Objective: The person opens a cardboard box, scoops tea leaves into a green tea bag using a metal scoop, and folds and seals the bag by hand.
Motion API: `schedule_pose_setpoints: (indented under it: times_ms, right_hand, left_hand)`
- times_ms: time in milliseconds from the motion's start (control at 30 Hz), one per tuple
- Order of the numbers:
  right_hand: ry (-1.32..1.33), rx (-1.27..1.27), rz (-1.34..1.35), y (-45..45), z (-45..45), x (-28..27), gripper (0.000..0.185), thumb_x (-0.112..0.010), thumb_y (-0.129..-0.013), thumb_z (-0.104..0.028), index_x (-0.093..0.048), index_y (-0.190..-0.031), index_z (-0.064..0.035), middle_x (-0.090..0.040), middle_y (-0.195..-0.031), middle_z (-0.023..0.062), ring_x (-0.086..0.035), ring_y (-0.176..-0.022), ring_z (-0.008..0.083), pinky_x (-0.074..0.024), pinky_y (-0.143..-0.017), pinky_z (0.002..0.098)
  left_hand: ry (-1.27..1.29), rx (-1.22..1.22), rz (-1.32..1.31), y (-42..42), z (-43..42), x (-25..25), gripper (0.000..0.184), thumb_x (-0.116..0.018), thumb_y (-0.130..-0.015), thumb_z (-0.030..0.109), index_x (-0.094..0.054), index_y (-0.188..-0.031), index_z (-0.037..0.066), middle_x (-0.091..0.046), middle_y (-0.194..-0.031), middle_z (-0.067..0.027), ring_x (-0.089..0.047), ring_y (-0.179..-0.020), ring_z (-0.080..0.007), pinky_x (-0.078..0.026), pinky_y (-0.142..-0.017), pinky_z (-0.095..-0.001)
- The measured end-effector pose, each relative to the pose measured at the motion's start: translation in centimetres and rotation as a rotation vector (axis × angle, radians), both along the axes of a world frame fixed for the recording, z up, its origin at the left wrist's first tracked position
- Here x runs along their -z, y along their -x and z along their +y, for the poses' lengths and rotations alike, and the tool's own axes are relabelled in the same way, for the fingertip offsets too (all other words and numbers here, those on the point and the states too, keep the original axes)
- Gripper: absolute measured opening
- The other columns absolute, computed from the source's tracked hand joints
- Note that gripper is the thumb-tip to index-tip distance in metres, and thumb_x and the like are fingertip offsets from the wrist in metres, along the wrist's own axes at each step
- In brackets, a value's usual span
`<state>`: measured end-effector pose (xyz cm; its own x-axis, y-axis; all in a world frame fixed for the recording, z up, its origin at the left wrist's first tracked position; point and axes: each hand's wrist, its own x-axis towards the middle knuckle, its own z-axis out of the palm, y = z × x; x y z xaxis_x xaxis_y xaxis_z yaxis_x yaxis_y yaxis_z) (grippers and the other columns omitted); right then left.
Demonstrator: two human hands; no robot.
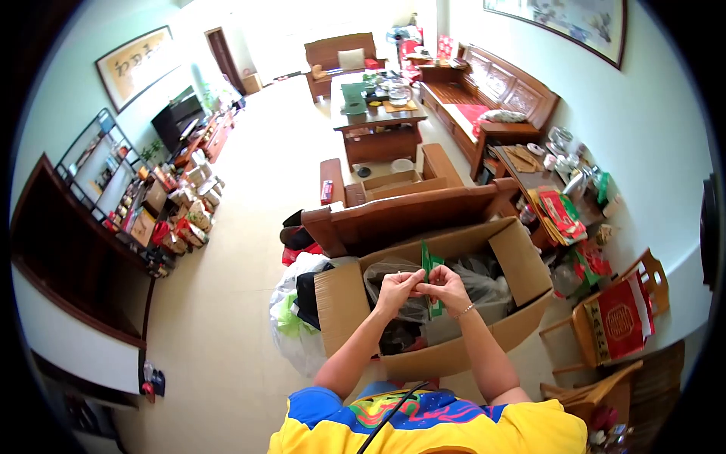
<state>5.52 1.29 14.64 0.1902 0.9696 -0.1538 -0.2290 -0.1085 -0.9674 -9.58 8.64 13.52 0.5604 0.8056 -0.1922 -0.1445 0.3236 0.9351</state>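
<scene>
Over an open cardboard box (344, 303), both of my hands meet at a thin green and white item (426, 259) that stands up between them. My left hand (399, 291) has its fingers pinched on the item's left side. Fingers of my right hand (448, 289) are closed on its right side, and part of the item shows below them. Clear plastic bags (484, 281) and dark things lie inside the box under my hands. What the item is exactly is too small to tell.
A white plastic bag (283, 337) leans at the box's left. Behind the box rises a wooden chair back (408, 216). A wooden chair (650, 284) with a red bag (622, 318) and a cluttered side table (533, 178) stand at the right.
</scene>
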Motion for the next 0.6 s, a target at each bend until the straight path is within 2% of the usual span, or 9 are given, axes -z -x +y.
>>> schedule_pose_setpoints:
  times_ms: [133, 267, 433, 600]
  right_hand:
    - [-0.034, -0.131, 0.203, -2.0, 0.8, 1.5, 0.035, -0.085, -0.074, -0.012, -0.052, -0.086, -0.0104, -0.058, -0.073, -0.0026, -0.055, -0.059, 0.0051, -0.0437, -0.049, 0.02]
    - [-0.018, -0.225, 0.223, -4.0, 1.2, 2.7, 0.033, -0.082, -0.077, -0.01, -0.052, -0.089, -0.0106, -0.057, -0.076, -0.0028, -0.055, -0.062, 0.0066, -0.0458, -0.051, 0.0217]
    - [-0.024, -0.199, 0.28, -5.5, 0.3, 2.8, 0.031, -0.082, -0.078, -0.012, -0.052, -0.085, -0.0104, -0.057, -0.075, -0.0017, -0.056, -0.06, 0.0067, -0.0488, -0.051, 0.0219]
    - [0.016, -0.251, 0.239, -3.9, -0.6, 1.7, 0.024, -0.079, -0.081, -0.013, -0.056, -0.087, -0.0063, -0.058, -0.08, 0.0, -0.06, -0.065, 0.0099, -0.0532, -0.054, 0.0257]
  left_hand:
    - [-0.003, -0.067, 0.025, -0.8, -0.8, -0.1, 0.028, -0.07, -0.091, 0.028, -0.073, -0.088, 0.0, -0.07, -0.079, -0.0044, -0.064, -0.07, -0.0081, -0.053, -0.061, -0.0214]
    - [-0.068, -0.139, 0.104, -2.5, -1.7, 0.6, 0.03, -0.07, -0.091, 0.028, -0.074, -0.092, -0.001, -0.07, -0.081, -0.0047, -0.065, -0.071, -0.0082, -0.054, -0.063, -0.0217]
    - [-0.038, -0.152, 0.114, -4.3, -2.6, 0.5, 0.029, -0.066, -0.093, 0.024, -0.072, -0.098, -0.004, -0.07, -0.085, -0.0048, -0.065, -0.073, -0.009, -0.055, -0.066, -0.022]
    - [-0.103, -0.166, 0.153, -2.2, -3.5, 0.2, 0.025, -0.064, -0.093, 0.02, -0.072, -0.097, -0.003, -0.071, -0.085, -0.006, -0.066, -0.075, -0.0106, -0.056, -0.067, -0.0241]
